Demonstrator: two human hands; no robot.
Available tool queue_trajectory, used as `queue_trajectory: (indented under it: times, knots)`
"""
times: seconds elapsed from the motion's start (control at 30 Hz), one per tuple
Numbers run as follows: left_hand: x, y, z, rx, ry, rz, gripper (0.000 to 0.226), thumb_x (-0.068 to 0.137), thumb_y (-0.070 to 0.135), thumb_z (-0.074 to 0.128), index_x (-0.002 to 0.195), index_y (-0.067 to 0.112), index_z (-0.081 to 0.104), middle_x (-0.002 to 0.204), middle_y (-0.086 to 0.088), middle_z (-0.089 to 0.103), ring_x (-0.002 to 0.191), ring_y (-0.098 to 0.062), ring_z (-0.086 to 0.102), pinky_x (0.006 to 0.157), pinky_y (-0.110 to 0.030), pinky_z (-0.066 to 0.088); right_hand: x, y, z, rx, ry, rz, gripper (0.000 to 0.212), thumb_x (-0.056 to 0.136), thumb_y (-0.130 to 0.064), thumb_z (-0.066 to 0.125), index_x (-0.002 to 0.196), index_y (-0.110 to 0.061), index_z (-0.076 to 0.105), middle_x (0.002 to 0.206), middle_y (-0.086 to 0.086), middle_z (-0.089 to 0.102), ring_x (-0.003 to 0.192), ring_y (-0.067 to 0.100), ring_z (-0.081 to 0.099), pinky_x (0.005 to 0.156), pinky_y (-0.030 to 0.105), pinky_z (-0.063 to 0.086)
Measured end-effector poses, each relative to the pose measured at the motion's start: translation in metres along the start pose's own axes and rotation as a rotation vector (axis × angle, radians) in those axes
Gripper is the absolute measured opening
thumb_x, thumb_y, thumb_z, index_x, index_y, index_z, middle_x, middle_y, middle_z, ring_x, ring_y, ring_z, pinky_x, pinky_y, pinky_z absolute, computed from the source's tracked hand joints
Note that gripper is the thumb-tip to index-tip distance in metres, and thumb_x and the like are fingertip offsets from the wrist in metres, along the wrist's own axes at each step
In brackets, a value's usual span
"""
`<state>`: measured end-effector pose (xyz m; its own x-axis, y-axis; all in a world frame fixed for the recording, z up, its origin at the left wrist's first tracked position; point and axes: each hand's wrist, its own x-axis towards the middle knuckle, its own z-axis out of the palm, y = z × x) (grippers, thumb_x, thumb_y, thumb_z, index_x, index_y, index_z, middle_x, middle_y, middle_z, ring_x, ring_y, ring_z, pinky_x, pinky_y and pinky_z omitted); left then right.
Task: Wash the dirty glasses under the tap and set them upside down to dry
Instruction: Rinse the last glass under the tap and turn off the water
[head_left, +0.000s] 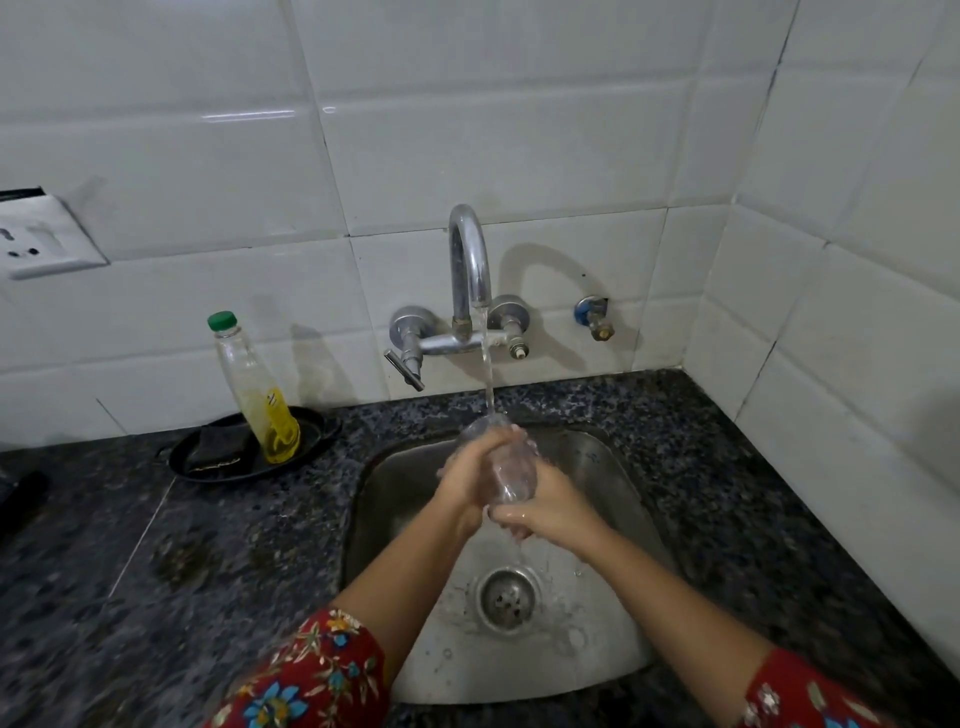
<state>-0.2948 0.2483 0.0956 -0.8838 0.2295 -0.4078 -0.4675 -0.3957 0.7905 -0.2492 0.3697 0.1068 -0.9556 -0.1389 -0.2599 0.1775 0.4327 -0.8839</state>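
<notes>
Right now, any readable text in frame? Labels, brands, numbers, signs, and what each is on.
No text can be read in this view.
bottle, yellow label: dark marks, too blurred to read.
wall socket: no lettering that I can make out.
glass and tap: no markings visible.

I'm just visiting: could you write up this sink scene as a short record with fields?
Activity: rinsing a clear glass under the running tap
Left hand: grips the glass's upper part
Right hand: grips its lower end
Water: stream lands on the glass
Sink: steel, wet, drain at centre
Left of sink: green-capped bottle of yellow liquid and dark scrub pad in a black dish
Drying glasses: none in view
</notes>
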Motion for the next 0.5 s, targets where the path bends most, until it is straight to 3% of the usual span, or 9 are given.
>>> queue_trajectory:
  times: [0.07, 0.1, 0.17, 0.23, 0.27, 0.33, 0.4, 0.5]
  knots:
    - [-0.005, 0.007, -0.004, -0.114, -0.13, -0.046, 0.023, 0.077, 0.028, 0.075, 0.089, 0.009, 0.072, 0.089, -0.011, 0.07, 0.084, -0.026, 0.067, 0.087, -0.042, 0.052, -0.002, 0.001, -0.008, 0.43, -0.233, 0.114, 0.024, 0.077, -0.015, 0.071, 0.1, -0.008, 0.065, 0.08, 0.01, 0.069, 0.064, 0.02, 0.066, 0.063, 0.033, 0.055]
    - [-0.005, 0.008, -0.005, -0.116, -0.13, -0.033, 0.021, 0.081, 0.027, 0.071, 0.09, 0.008, 0.071, 0.087, -0.01, 0.071, 0.084, -0.026, 0.068, 0.088, -0.043, 0.051, -0.001, -0.001, -0.008, 0.452, -0.256, 0.126, 0.027, 0.077, -0.016, 0.072, 0.102, -0.007, 0.064, 0.083, 0.01, 0.069, 0.067, 0.021, 0.067, 0.062, 0.03, 0.055]
    - [-0.005, 0.006, -0.004, 0.025, -0.051, 0.053, 0.026, 0.074, 0.027, 0.077, 0.091, 0.009, 0.071, 0.082, -0.008, 0.072, 0.081, -0.024, 0.069, 0.087, -0.042, 0.054, 0.003, -0.002, 0.001, 0.197, -0.115, 0.085, 0.045, 0.068, -0.022, 0.079, 0.107, -0.014, 0.06, 0.088, 0.005, 0.071, 0.071, 0.017, 0.07, 0.058, 0.026, 0.054]
    - [-0.005, 0.007, 0.0, 0.204, 0.026, 0.125, 0.03, 0.067, 0.024, 0.083, 0.089, 0.009, 0.071, 0.079, -0.008, 0.07, 0.074, -0.021, 0.069, 0.076, -0.036, 0.056, 0.004, -0.001, 0.008, 0.144, -0.02, 0.072, 0.052, 0.062, -0.02, 0.079, 0.109, -0.016, 0.058, 0.089, 0.004, 0.07, 0.071, 0.014, 0.069, 0.056, 0.024, 0.053]
    - [-0.005, 0.009, -0.001, 0.225, -0.033, 0.115, 0.028, 0.067, 0.024, 0.084, 0.087, 0.01, 0.071, 0.08, -0.007, 0.068, 0.074, -0.02, 0.067, 0.077, -0.036, 0.055, 0.005, 0.001, 0.009, 0.257, -0.07, 0.092, 0.049, 0.064, -0.015, 0.078, 0.11, -0.014, 0.059, 0.089, 0.005, 0.07, 0.072, 0.015, 0.069, 0.058, 0.026, 0.053]
    - [-0.007, 0.017, -0.01, 0.216, -0.184, 0.013, 0.032, 0.065, 0.033, 0.085, 0.087, 0.014, 0.073, 0.086, -0.006, 0.068, 0.083, -0.022, 0.065, 0.093, -0.044, 0.05, 0.002, 0.002, 0.003, 0.501, -0.265, 0.157, 0.039, 0.071, -0.01, 0.076, 0.108, -0.012, 0.061, 0.091, 0.008, 0.069, 0.076, 0.02, 0.069, 0.061, 0.029, 0.053]
    - [-0.011, 0.021, -0.016, 0.244, -0.202, -0.036, 0.037, 0.064, 0.038, 0.083, 0.09, 0.014, 0.076, 0.091, -0.006, 0.071, 0.087, -0.023, 0.065, 0.101, -0.047, 0.044, -0.001, 0.002, 0.0, 0.551, -0.345, 0.163, 0.034, 0.075, -0.011, 0.076, 0.106, -0.014, 0.062, 0.095, 0.009, 0.069, 0.082, 0.024, 0.069, 0.063, 0.028, 0.055]
    - [-0.016, 0.018, -0.01, 0.423, -0.121, 0.112, 0.053, 0.06, 0.044, 0.087, 0.097, 0.011, 0.07, 0.092, -0.007, 0.071, 0.091, -0.026, 0.066, 0.098, -0.046, 0.045, 0.006, 0.003, 0.012, 0.403, -0.074, 0.1, 0.036, 0.079, -0.011, 0.074, 0.112, -0.014, 0.061, 0.099, 0.006, 0.07, 0.084, 0.016, 0.068, 0.067, 0.021, 0.055]
